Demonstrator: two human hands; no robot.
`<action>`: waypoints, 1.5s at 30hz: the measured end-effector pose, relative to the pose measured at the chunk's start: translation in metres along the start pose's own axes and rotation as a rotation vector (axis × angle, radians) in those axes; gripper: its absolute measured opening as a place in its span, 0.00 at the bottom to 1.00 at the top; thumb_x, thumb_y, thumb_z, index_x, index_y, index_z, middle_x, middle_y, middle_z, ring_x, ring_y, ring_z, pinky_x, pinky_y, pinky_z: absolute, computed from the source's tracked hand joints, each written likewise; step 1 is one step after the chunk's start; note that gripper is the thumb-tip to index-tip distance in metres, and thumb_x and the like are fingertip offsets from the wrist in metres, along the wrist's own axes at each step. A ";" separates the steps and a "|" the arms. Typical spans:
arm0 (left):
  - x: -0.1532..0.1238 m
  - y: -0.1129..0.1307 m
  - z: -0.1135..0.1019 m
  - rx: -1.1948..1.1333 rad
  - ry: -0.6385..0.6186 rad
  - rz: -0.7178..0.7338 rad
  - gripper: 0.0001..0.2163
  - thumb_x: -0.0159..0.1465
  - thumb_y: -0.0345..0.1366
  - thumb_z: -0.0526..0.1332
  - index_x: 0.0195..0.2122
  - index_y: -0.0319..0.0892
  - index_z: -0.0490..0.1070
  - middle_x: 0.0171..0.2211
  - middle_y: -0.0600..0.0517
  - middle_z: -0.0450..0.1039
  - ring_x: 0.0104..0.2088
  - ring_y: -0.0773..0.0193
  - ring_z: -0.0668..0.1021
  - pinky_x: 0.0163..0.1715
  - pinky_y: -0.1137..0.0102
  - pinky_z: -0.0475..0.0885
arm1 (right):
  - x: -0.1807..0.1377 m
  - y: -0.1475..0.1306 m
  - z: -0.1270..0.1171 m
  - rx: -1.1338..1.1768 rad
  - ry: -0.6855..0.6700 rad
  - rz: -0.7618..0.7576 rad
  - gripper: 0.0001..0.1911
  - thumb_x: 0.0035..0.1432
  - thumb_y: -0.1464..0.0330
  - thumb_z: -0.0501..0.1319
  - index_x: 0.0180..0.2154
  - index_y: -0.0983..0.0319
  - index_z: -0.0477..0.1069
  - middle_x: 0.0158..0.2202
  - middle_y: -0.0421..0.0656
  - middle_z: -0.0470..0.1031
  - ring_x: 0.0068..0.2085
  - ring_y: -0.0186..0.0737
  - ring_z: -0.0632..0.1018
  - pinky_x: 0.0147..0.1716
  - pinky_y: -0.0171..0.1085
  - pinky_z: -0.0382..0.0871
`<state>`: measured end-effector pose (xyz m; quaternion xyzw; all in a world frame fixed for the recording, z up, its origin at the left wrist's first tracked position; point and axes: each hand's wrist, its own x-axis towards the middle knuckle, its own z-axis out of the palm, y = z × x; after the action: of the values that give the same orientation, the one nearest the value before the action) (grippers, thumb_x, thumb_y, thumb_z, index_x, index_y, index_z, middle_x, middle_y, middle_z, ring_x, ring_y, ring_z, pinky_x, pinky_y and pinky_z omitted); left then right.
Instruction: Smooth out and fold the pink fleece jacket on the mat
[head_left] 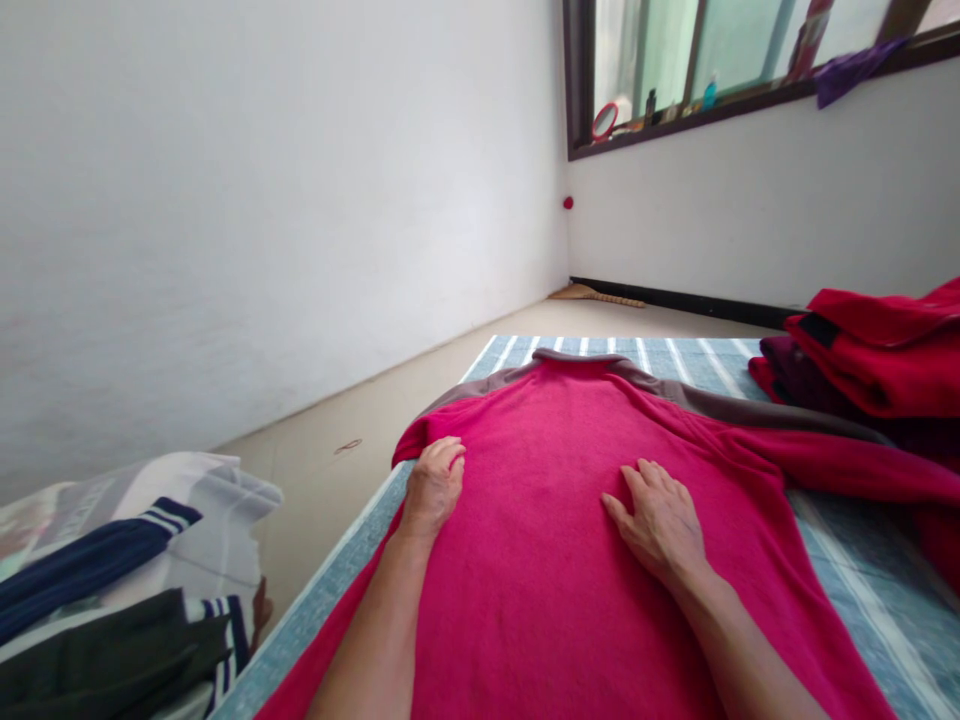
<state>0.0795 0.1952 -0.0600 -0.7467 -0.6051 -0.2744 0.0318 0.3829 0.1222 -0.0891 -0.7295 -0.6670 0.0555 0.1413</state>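
A bright pink fleece top [540, 560] with grey shoulders and a grey collar lies spread over a blue-and-white striped cloth [480, 375], collar at the far end. One sleeve [847, 460] stretches out to the right; the left one is mostly out of sight past the edge. My left hand [433, 485] is on the left side of the top, its fingers curled together on the fabric. My right hand [660, 520] rests flat on the right half of the top, fingers and thumb apart, holding nothing.
Folded red and dark clothes [877, 350] are stacked at the right. Dark garments with striped cuffs [112, 560] lie on pale cloth at the lower left. Beyond the striped cloth are tiled floor [315, 460], a white wall [285, 200] and a window ledge holding small items.
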 end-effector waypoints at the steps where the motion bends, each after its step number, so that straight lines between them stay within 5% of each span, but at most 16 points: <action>1: -0.001 -0.001 0.005 -0.012 -0.043 0.020 0.15 0.62 0.33 0.51 0.42 0.40 0.76 0.50 0.44 0.76 0.53 0.57 0.75 0.58 0.59 0.67 | 0.000 0.000 0.000 -0.001 0.004 -0.001 0.25 0.62 0.58 0.53 0.55 0.66 0.68 0.60 0.56 0.65 0.61 0.54 0.63 0.57 0.49 0.55; 9: -0.006 -0.003 0.019 0.098 -0.326 0.009 0.23 0.65 0.40 0.52 0.57 0.34 0.67 0.63 0.40 0.62 0.64 0.52 0.63 0.63 0.58 0.58 | 0.001 0.001 0.001 0.005 0.005 -0.004 0.24 0.62 0.58 0.52 0.54 0.65 0.69 0.59 0.55 0.65 0.61 0.54 0.63 0.57 0.49 0.54; 21: -0.007 0.008 0.016 0.096 -0.326 0.035 0.28 0.66 0.45 0.51 0.63 0.34 0.58 0.66 0.40 0.54 0.67 0.54 0.56 0.64 0.57 0.55 | 0.000 0.000 0.001 -0.009 0.004 0.001 0.25 0.62 0.58 0.52 0.54 0.65 0.69 0.60 0.54 0.65 0.61 0.54 0.63 0.57 0.48 0.54; 31: 0.005 0.024 0.010 0.195 -0.560 -0.038 0.31 0.66 0.51 0.46 0.66 0.39 0.54 0.68 0.42 0.49 0.68 0.52 0.51 0.64 0.49 0.47 | 0.003 -0.005 -0.007 0.053 -0.007 0.019 0.23 0.62 0.59 0.52 0.53 0.64 0.69 0.60 0.54 0.64 0.62 0.53 0.62 0.59 0.48 0.52; 45: 0.010 0.020 0.013 0.224 -0.522 -0.032 0.30 0.64 0.49 0.48 0.65 0.41 0.58 0.67 0.44 0.53 0.67 0.53 0.54 0.63 0.51 0.50 | 0.006 -0.007 -0.010 0.121 0.000 0.031 0.23 0.61 0.59 0.54 0.53 0.65 0.69 0.61 0.56 0.63 0.62 0.53 0.61 0.59 0.49 0.51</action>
<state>0.1039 0.2036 -0.0606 -0.7743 -0.6310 -0.0049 -0.0469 0.3799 0.1274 -0.0774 -0.7298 -0.6510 0.0977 0.1845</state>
